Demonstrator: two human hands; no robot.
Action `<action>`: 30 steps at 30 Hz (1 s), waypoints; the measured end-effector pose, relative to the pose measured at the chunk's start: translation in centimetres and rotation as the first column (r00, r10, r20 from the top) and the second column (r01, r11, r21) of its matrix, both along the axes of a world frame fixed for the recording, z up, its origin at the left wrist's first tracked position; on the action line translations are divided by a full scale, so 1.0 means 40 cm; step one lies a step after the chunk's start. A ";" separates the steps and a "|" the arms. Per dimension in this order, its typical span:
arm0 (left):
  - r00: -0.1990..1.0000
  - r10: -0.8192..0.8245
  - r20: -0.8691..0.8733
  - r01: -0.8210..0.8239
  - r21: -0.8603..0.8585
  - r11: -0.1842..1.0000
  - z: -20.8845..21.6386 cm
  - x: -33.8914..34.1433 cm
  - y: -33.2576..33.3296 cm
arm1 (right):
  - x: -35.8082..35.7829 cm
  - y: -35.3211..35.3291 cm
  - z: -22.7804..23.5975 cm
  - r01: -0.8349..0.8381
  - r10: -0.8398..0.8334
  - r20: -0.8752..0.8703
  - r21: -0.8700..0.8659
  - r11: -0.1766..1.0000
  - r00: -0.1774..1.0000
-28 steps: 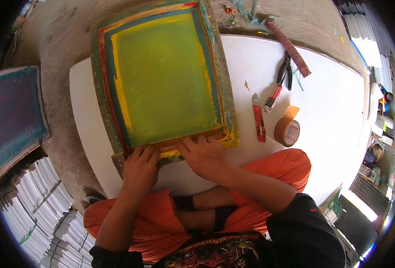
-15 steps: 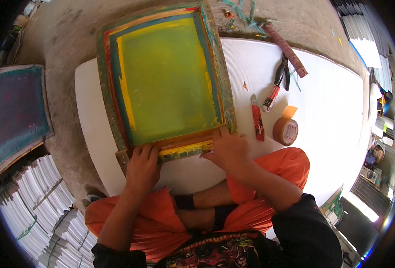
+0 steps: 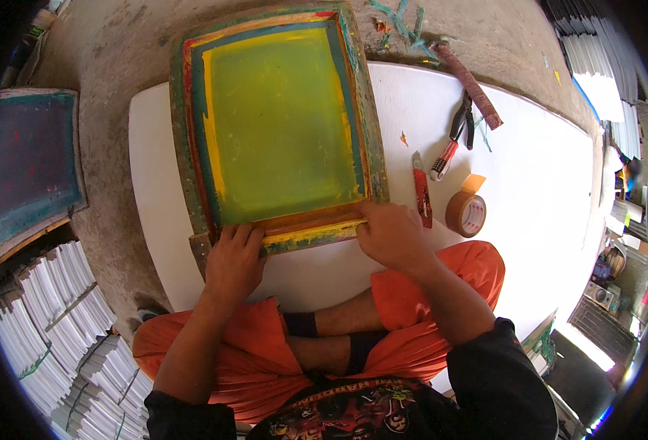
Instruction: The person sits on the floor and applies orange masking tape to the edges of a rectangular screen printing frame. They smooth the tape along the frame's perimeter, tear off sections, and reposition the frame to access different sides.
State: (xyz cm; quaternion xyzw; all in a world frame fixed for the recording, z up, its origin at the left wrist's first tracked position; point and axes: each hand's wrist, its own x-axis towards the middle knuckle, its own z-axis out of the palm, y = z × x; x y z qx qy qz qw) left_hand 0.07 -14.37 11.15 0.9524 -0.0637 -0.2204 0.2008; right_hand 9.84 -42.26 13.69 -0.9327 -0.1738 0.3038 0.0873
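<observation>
A wooden screen-printing frame (image 3: pixel 379 147) with a yellow-green mesh (image 3: pixel 280 121) lies in front of me, its rails stained with paint. My left hand (image 3: pixel 232 262) grips the near rail by its left corner, fingers over the top; the thumb is hidden. At the near right corner, my right hand (image 3: pixel 397 236) is closed on the same rail, index finger laid over the inner edge. Right of the frame are a red box cutter (image 3: pixel 422 192), pliers (image 3: pixel 456 132) with black and red grips, and a roll of brown tape (image 3: pixel 465 214) with its end sticking up.
Under the frame spreads a white corrugated sheet (image 3: pixel 536 191) on a concrete floor (image 3: pixel 108 139). A reddish-brown stick (image 3: pixel 470 84) and green scraps (image 3: pixel 405 26) lie beyond. Another dark screen frame (image 3: pixel 31 154) and white stacked sheets (image 3: pixel 64 301) stand at left.
My right hand has slid slightly right along the near rail, and its thumb no longer shows below it. The left hand keeps its place. The whole view has shifted a little.
</observation>
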 end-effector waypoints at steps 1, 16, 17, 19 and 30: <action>1.000 0.004 -0.003 -0.004 -0.006 1.000 0.000 0.001 0.000 | -0.003 0.007 -0.010 -0.030 0.024 -0.067 -0.089 0.996 0.997; 0.959 -0.138 0.247 0.142 0.001 0.990 -0.021 0.003 -0.038 | -0.022 0.080 -0.029 -0.296 0.247 0.187 0.318 0.901 0.951; 0.964 -0.131 0.231 0.130 0.017 0.991 -0.023 0.000 -0.040 | -0.026 0.085 -0.036 -0.286 0.235 0.211 0.264 0.921 0.949; 0.964 -0.129 0.231 0.127 0.026 0.992 -0.030 -0.004 -0.039 | -0.039 0.090 -0.048 -0.259 0.213 0.260 0.156 0.953 0.942; 0.973 -0.084 0.215 0.081 0.021 0.996 -0.028 -0.001 -0.045 | -0.019 0.074 -0.035 -0.214 0.246 0.386 -0.124 0.969 0.889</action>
